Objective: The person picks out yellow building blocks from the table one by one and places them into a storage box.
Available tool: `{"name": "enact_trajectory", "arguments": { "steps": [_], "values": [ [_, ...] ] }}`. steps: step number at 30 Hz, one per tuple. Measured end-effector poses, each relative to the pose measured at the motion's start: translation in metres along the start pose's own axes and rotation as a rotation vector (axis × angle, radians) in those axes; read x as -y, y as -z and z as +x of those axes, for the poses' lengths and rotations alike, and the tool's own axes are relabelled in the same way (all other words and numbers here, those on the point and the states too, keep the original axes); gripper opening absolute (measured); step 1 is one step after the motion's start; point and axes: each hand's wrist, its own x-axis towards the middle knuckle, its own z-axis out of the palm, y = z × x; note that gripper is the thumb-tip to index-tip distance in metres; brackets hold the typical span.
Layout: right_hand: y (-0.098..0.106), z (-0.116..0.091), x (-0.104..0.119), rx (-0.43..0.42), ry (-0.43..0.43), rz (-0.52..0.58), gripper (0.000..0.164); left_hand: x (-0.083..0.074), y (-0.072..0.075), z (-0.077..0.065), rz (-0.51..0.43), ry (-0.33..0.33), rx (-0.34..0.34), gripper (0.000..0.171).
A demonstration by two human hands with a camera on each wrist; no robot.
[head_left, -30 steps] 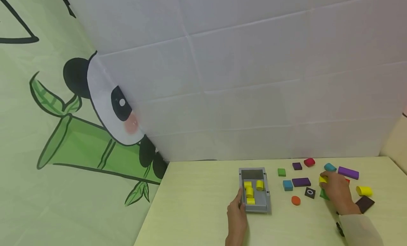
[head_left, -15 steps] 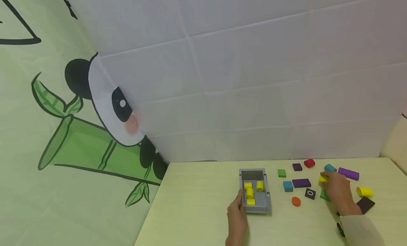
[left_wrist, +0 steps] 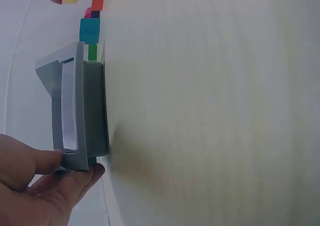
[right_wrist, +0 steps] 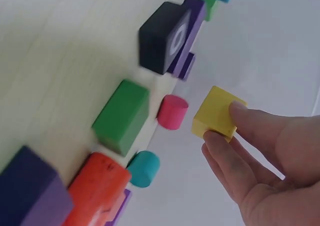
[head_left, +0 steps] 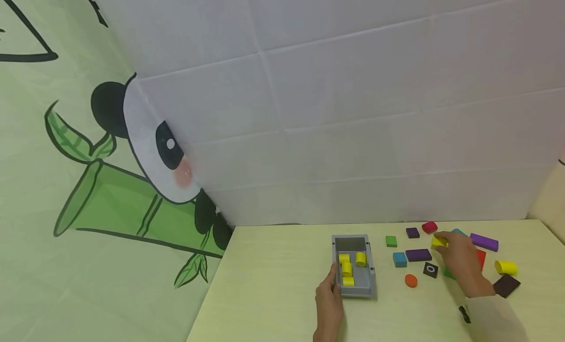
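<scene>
My right hand (head_left: 461,261) pinches a small yellow block (right_wrist: 216,110) between thumb and fingers. In the right wrist view, it is lifted above the scattered blocks, with a green block (right_wrist: 121,117) and a pink-red cylinder (right_wrist: 172,112) nearby. My left hand (head_left: 328,302) grips the near left part of a grey open-topped box (head_left: 372,280). The left wrist view has the thumb at the box's rim (left_wrist: 78,103) and the fingers underneath that rim. Several yellow blocks (head_left: 346,269) lie inside the box.
Loose blocks lie right of the box: a blue cube (head_left: 399,259), a long dark purple block (head_left: 418,255), an orange round (head_left: 411,281), a ring-marked dark block (head_left: 430,269), a yellow cylinder (head_left: 505,268) and others. A white cloth (head_left: 335,136) hangs behind the table.
My right hand has picked up the yellow block and moved a little left and back with it, uncovering more of a red block. My left hand and the box stay in place.
</scene>
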Motion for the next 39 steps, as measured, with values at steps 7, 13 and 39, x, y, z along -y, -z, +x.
{"name": "enact_trajectory", "arguments": {
  "steps": [7, 13, 39],
  "values": [
    [-0.006, 0.004, 0.019, 0.039, -0.003, 0.010, 0.035, 0.001, 0.000, 0.000, -0.005, -0.011, -0.004, 0.054],
    [-0.012, 0.008, 0.040, 0.057, 0.026, 0.034, 0.032, 0.001, -0.001, 0.002, 0.002, -0.009, -0.003, 0.054],
    [-0.039, -0.001, 0.118, 0.116, 0.147, 0.161, 0.035, 0.002, -0.001, 0.001, 0.031, -0.015, -0.012, 0.055]
  ]
}}
